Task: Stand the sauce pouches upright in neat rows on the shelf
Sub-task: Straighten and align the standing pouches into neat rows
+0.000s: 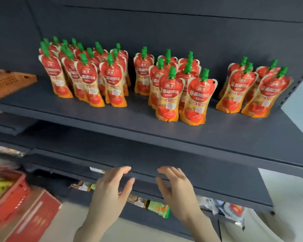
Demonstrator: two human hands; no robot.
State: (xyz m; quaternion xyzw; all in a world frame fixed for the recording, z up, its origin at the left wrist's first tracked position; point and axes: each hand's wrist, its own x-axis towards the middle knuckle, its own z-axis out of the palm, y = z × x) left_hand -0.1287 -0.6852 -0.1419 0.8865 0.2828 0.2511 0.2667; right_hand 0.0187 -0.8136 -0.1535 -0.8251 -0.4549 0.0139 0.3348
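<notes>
behind the bare shelf edge (129, 122), three spaced pouch clusters (171, 91)

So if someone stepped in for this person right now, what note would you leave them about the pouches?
Left hand: open, empty, in front of the lower shelf.
Right hand: the same, beside it.
Pouches: all on the upper shelf in a left cluster, middle cluster and right cluster, with gaps between.
Done: every pouch in view stands upright.
Left: probably evening the rows; the middle cluster's front sits nearer the edge than the left cluster's.
</notes>
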